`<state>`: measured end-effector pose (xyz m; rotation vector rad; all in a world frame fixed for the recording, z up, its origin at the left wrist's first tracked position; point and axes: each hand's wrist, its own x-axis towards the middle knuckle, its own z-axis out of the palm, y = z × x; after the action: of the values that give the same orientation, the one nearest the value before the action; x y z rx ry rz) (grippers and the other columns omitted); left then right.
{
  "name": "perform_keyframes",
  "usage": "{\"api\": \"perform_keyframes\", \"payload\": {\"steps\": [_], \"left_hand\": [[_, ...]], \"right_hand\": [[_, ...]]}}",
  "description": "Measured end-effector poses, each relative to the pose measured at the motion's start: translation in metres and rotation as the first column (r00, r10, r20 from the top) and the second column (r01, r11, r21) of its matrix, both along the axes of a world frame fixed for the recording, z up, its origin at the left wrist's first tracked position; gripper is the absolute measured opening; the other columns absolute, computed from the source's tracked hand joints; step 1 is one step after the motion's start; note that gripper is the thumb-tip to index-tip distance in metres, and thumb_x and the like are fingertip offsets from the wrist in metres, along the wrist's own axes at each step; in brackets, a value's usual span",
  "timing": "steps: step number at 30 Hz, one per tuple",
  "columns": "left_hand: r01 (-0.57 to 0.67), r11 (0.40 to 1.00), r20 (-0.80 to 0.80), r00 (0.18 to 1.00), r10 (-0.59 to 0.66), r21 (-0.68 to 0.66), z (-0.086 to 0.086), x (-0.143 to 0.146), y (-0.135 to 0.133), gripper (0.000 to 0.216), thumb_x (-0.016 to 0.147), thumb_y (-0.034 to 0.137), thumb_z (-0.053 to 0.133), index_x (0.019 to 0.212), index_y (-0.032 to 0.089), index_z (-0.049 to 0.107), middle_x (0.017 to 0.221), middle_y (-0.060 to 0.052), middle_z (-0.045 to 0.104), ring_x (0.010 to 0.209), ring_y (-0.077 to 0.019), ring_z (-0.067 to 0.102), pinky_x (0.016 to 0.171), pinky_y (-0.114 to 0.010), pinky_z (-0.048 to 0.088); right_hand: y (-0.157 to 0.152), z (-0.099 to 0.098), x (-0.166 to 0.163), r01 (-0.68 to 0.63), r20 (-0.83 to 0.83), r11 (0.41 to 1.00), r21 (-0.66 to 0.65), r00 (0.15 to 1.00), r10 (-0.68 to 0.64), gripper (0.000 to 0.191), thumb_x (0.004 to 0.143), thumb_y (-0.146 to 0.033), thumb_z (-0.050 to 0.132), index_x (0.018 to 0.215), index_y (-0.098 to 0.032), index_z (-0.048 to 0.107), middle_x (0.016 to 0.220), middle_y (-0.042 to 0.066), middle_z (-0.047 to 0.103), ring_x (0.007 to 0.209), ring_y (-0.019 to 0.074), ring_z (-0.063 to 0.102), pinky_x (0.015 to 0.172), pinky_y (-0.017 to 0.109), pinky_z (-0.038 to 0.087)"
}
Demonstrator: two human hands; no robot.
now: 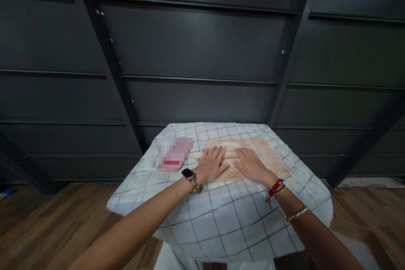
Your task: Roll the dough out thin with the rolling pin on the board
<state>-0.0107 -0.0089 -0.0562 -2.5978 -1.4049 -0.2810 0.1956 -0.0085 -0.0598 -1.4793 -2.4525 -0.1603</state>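
A pale wooden rolling pin (pixel 230 155) lies crosswise on a light wood-coloured board or mat (pixel 274 161). My left hand (pixel 211 163) rests flat on the pin's left part, with fingers stretched and slightly apart; the pin's end pokes out beyond them. Over the right part lies my right hand (pixel 251 163), palm down, fingers extended, hiding that end of the pin. Beneath and around the pin is a flat, pale sheet that looks like dough (pixel 228 163); its edges are hard to make out.
A pink packet (pixel 180 152), partly blurred out, lies left of the board. A white checked cloth (pixel 228 211) covers the small table. Dark metal panels (pixel 202 42) stand behind it. At lower right on the wooden floor (pixel 360 206) is a brown-edged box (pixel 354 230).
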Motion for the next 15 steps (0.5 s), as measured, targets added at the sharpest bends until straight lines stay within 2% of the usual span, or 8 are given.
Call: {"api": "perform_keyframes", "payload": {"steps": [4, 11, 15], "left_hand": [[-0.066, 0.998, 0.047, 0.997, 0.065, 0.008, 0.004, 0.005, 0.041, 0.058, 0.098, 0.05, 0.025, 0.142, 0.015, 0.037, 0.146, -0.011, 0.04, 0.134, -0.0301, 0.032, 0.108, -0.046, 0.026], [-0.205, 0.977, 0.055, 0.977, 0.208, -0.05, 0.012, 0.015, 0.113, 0.046, 0.099, 0.042, 0.025, 0.126, 0.02, 0.054, 0.126, -0.011, 0.058, 0.123, -0.0267, 0.045, 0.097, -0.043, 0.039], [-0.157, 0.985, 0.005, 0.988, 0.157, -0.066, 0.009, 0.013, 0.149, 0.035, 0.098, 0.034, 0.03, 0.116, 0.02, 0.058, 0.116, -0.01, 0.062, 0.113, -0.0246, 0.052, 0.088, -0.038, 0.044]], "right_hand": [[0.032, 0.003, -0.011, 0.067, 0.044, 0.997, -0.046, 0.997, -0.065, 0.057, 0.097, -0.048, 0.027, 0.136, -0.012, 0.045, 0.14, 0.015, 0.046, 0.129, 0.0277, 0.037, 0.108, 0.046, 0.023], [0.096, 0.02, -0.02, 0.161, 0.06, 0.978, -0.134, 0.986, -0.154, 0.055, 0.098, -0.049, 0.016, 0.131, -0.02, 0.049, 0.137, 0.011, 0.05, 0.127, 0.0262, 0.04, 0.102, 0.049, 0.03], [0.121, 0.023, -0.022, 0.163, 0.076, 0.973, -0.166, 0.986, -0.152, 0.055, 0.099, -0.045, 0.012, 0.122, -0.022, 0.056, 0.13, 0.01, 0.056, 0.122, 0.0253, 0.047, 0.096, 0.044, 0.037]]}}
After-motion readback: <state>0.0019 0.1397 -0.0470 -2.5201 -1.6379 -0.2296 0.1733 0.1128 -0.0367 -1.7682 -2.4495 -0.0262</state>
